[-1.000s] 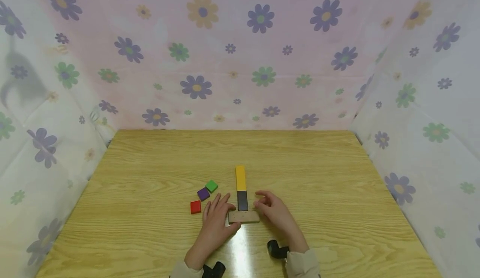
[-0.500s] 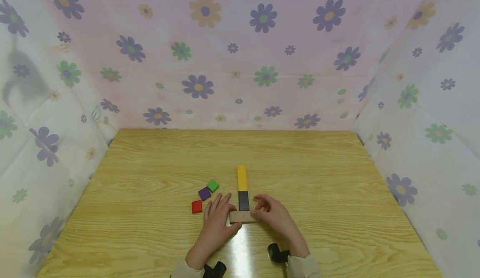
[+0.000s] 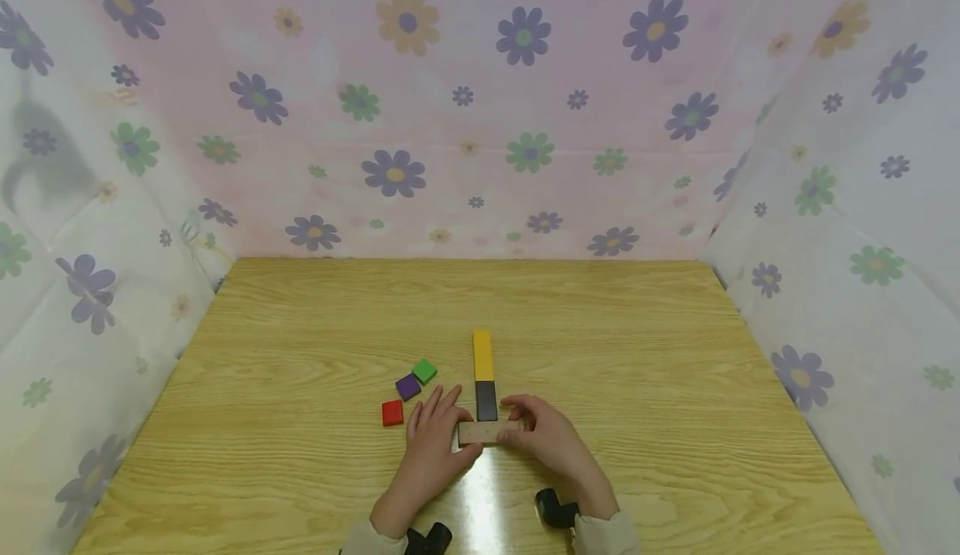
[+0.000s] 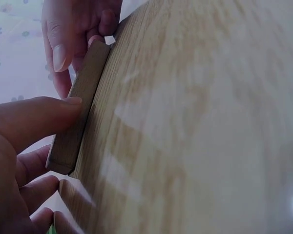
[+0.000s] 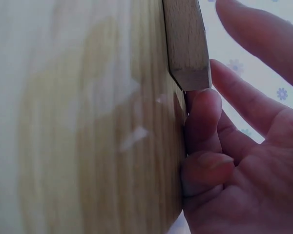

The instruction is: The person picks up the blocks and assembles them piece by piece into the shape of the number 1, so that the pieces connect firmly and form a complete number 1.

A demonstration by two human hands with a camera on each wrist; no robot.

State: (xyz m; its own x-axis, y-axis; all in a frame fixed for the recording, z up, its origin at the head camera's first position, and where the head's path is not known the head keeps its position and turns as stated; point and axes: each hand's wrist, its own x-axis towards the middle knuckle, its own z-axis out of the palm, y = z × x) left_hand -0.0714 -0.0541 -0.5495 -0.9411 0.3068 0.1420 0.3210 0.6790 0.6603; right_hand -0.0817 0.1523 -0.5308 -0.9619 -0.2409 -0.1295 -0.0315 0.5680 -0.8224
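Observation:
A pale wooden block (image 3: 480,432) lies crosswise on the table at the near end of a line with a black block (image 3: 487,401) and a yellow block (image 3: 483,356). My left hand (image 3: 433,444) grips its left end, thumb on the near side, as the left wrist view shows on the block (image 4: 80,107). At the other end my right hand (image 3: 551,437) has loosely bent fingers. In the right wrist view a fingertip touches the end of the block (image 5: 188,48), while the thumb (image 5: 259,34) stands apart from it.
Left of the line lie a green tile (image 3: 424,372), a purple tile (image 3: 408,387) and a red tile (image 3: 392,412), close to my left fingers. The wood-grain table (image 3: 637,330) is bounded by flowered cloth (image 3: 465,122) at the back and sides.
My right hand has moved left and slightly nearer, from beside the black block to the wooden block's right end, partly covering it. The left hand has kept its place.

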